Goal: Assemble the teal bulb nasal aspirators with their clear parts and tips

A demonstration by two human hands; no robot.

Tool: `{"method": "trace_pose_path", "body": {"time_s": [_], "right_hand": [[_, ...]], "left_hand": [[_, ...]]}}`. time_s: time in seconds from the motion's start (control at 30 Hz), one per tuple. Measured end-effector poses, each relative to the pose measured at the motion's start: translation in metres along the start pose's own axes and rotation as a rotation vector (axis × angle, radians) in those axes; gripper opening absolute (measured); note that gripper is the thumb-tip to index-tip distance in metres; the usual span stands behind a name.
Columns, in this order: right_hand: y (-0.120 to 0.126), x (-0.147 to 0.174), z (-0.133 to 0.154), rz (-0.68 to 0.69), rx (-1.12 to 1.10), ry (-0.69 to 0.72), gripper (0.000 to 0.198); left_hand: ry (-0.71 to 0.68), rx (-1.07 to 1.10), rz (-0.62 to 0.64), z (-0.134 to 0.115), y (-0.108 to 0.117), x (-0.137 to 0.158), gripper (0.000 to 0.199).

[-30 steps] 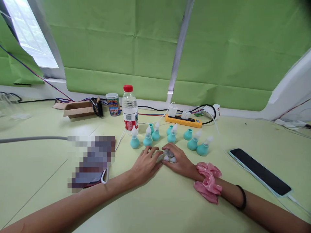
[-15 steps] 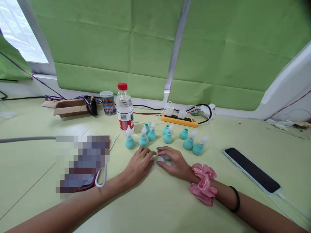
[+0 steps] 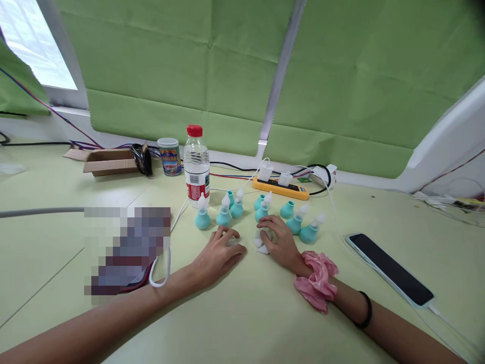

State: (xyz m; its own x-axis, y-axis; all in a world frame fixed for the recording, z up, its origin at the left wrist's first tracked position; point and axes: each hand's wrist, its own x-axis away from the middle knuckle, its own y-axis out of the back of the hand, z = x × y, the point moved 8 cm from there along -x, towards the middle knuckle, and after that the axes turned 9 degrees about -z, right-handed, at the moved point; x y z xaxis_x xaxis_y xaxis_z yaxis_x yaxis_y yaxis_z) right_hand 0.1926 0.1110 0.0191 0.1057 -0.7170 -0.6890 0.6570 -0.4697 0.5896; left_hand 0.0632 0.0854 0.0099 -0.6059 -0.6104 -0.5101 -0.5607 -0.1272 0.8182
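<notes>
Landmark: the yellow power strip (image 3: pixel 281 188).

Item: six teal bulbs (image 3: pixel 202 219), fitted with pale tips (image 3: pixel 202 202); standing in front of the strip, from left of it round to its near right. By appearance, finished.

Item: three bare bulbs (image 3: pixel 287 210), mouths uncovered; just in front of the strip and to its left. Judged outstanding, so the work seemed about two-thirds through.

Item: loose white pieces (image 3: pixel 262 250), on the table (image 3: pixel 242 313) in front of the strip, beside the right hand.

Item: right hand (image 3: pixel 279 243), in front of the strip, fingers curled over the pieces; whether it gripped any could not be told.

Item: left hand (image 3: pixel 220 255), front left of the strip, thumb and forefinger apart.

Obscured: the translucent matter (image 3: pixel 232 242) beneath the left fingers, unclear; two bare bulbs, partly behind fitted ones; a pixelated object (image 3: pixel 131 247), far left of the strip, unidentifiable.
</notes>
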Motion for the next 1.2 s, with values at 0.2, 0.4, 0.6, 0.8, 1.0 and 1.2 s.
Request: {"method": "trace_pose_path", "body": {"time_s": [0.2,0.4,0.6,0.8,1.0,1.2], "right_hand": [[-0.01,0.003,-0.005,0.217,0.095,-0.035,0.023],[-0.008,0.002,-0.007,0.231,-0.054,-0.022,0.025],[-0.01,-0.002,-0.004,0.376,-0.081,0.084,0.026],[-0.01,-0.005,-0.004,0.522,-0.059,0.133,0.025],[-0.008,-0.004,-0.008,0.599,-0.006,0.116,0.014],[0.006,-0.017,-0.004,0.448,0.05,0.097,0.009]], "left_hand": [[0.029,0.065,-0.192,0.008,0.014,-0.002,0.016],[0.067,0.059,-0.277,0.014,0.02,0.001,0.017],[0.082,0.023,-0.157,0.015,0.01,0.0,0.018],[0.142,0.078,-0.179,0.022,0.011,0.0,0.018],[0.226,0.112,-0.18,0.025,0.013,0.0,0.016],[0.163,0.086,-0.167,0.017,0.012,0.0,0.013]]}}
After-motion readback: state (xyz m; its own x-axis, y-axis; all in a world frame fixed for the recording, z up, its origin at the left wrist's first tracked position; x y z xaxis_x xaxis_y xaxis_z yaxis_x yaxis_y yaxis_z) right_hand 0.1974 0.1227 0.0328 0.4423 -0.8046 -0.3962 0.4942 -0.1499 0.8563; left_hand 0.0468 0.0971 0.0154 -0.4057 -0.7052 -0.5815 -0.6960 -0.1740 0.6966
